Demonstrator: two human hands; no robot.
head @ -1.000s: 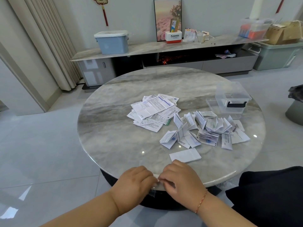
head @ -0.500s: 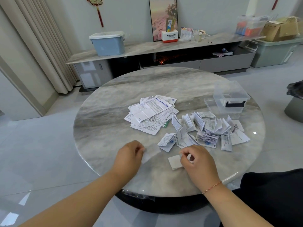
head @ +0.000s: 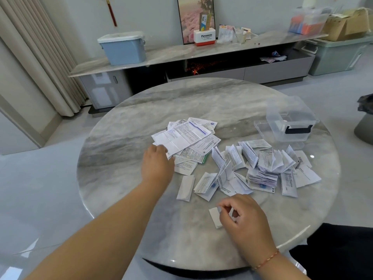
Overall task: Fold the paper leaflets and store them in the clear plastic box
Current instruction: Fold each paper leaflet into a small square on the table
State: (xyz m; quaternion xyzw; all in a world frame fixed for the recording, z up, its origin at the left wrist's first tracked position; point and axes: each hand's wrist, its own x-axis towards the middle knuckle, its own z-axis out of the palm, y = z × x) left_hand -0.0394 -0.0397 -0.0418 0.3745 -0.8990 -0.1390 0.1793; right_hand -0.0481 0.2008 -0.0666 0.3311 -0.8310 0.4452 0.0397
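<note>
Round grey marble counter (head: 125, 158) fills the middle of a pale tiled room, low marble-topped sideboard (head: 222, 51) behind it. Left hand (head: 158, 164) reaches to the stack of flat unfolded white printed leaflets (head: 185, 136) at counter centre, fingers curled onto the near corner of the top sheet; cannot tell if it is actually pinched. Right hand (head: 242, 217) sits near the front edge, thumb and fingers loosely closed on a small folded white paper leaflet (head: 215, 217) lying on the counter. Loose heap of folded white leaflets (head: 260, 168) lies right of the flat stack. Clear plastic box with a dark handle (head: 290, 122) stands at the far right, just beyond the heap, beside its clear lid (head: 260, 128).
</note>
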